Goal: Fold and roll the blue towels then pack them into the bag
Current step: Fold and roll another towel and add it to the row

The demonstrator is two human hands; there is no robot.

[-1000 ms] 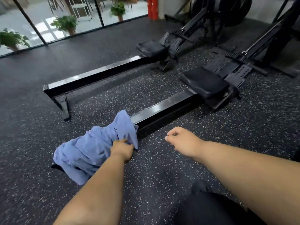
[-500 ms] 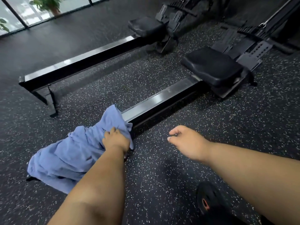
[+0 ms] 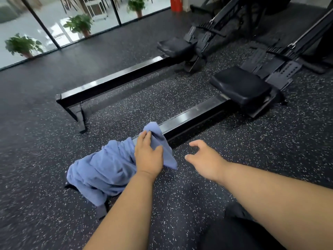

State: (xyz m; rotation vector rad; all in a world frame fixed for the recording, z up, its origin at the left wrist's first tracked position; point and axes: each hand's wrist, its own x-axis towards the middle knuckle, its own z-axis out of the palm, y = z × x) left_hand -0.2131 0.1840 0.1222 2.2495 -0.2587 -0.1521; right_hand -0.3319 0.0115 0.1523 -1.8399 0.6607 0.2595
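One blue towel (image 3: 108, 170) lies bunched over the end of a black rail (image 3: 189, 116) on the floor (image 3: 234, 159). The left hand (image 3: 147, 154) pinches its top edge. The right hand (image 3: 203, 159) hangs near, fingers loosely curled, holding nothing. I see no bag. A quick pull could snag the towel on the rail.

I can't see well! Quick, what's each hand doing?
Left hand: holding the towel.
Right hand: open, holding nothing.
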